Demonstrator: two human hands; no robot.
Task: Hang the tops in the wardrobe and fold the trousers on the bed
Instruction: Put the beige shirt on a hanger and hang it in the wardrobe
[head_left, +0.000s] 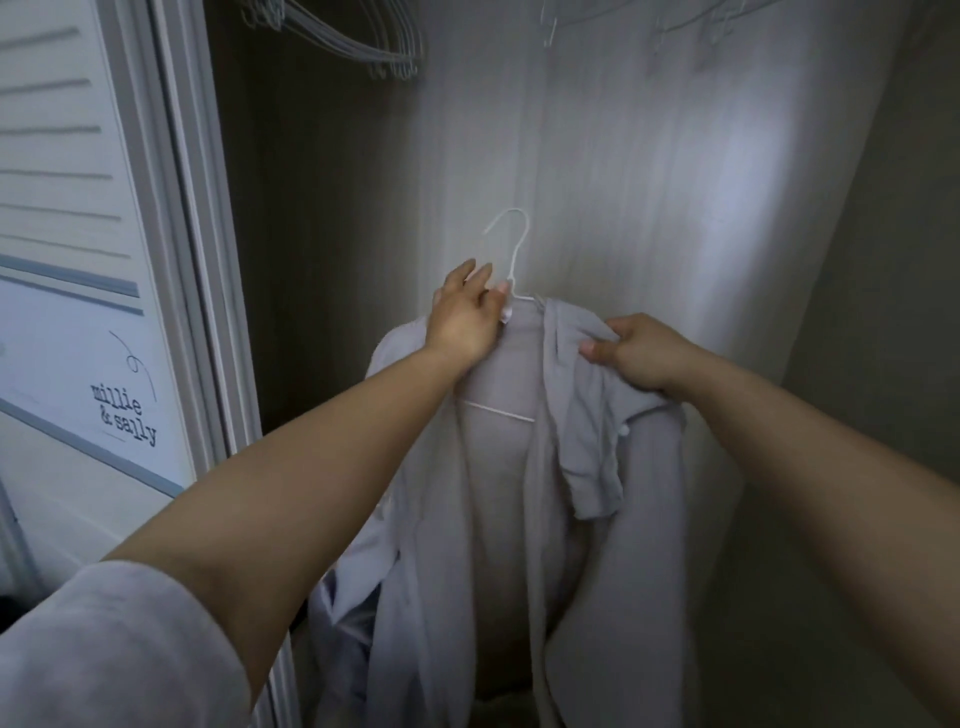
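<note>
Inside the wardrobe (597, 156), a pale top (618, 519) hangs lengthwise on a white hanger (511, 249) whose hook points up toward the rail above, the left hand (462, 325) gripping its neck, nearer the hook, the right hand (636, 356) pinching the collar.

We are seeing two bare forearms reaching into view, ending in the left hand (462, 322) and the right hand (636, 356). We are noticing a soft, pale grey sleeve (104, 649), fleecy in texture, bunching loosely above the left elbow. The right arm is showing no sleeve within the picture. No rings, watches or bands are appearing.
</note>
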